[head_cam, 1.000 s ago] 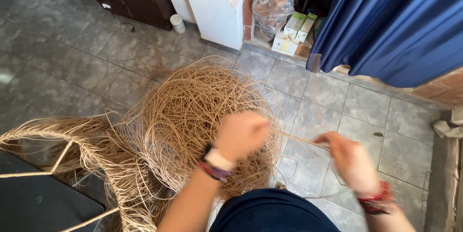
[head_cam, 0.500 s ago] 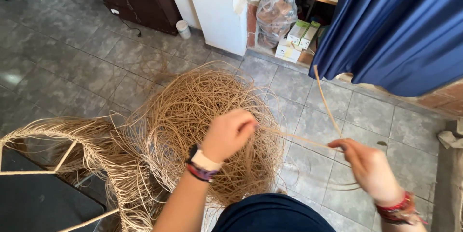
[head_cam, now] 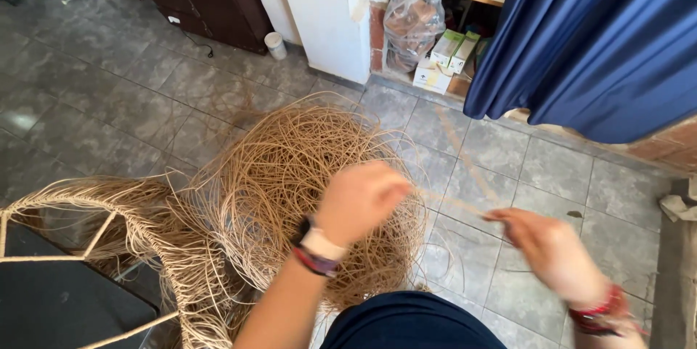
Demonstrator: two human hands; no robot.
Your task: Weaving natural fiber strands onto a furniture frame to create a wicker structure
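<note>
1. Two hands on one strand here: your left hand (head_cam: 361,200) and right hand (head_cam: 553,251) each have an end of a thin, pale tan strand (head_cam: 454,204) that runs straight and taut between them, above the tiled floor (head_cam: 109,102).
2. The big tangle of cane (head_cam: 290,182) is a loose, wiry nest of round loops the colour of straw, lying on the grey stone-look tiles right under your left hand. To its left the same fibre hangs in long straight bunches over a curved frame (head_cam: 43,207).
3. Left fingers are curled into a fist around the strand. Right fingers are pinched on its other end, but that hand is blurry, so the exact grip is hard to call.
4. The frame is cut off at the left edge, and your right wrist with its red bracelets (head_cam: 599,313) runs out of the bottom corner. A dark blue curtain (head_cam: 595,37) hides the upper right.
</note>
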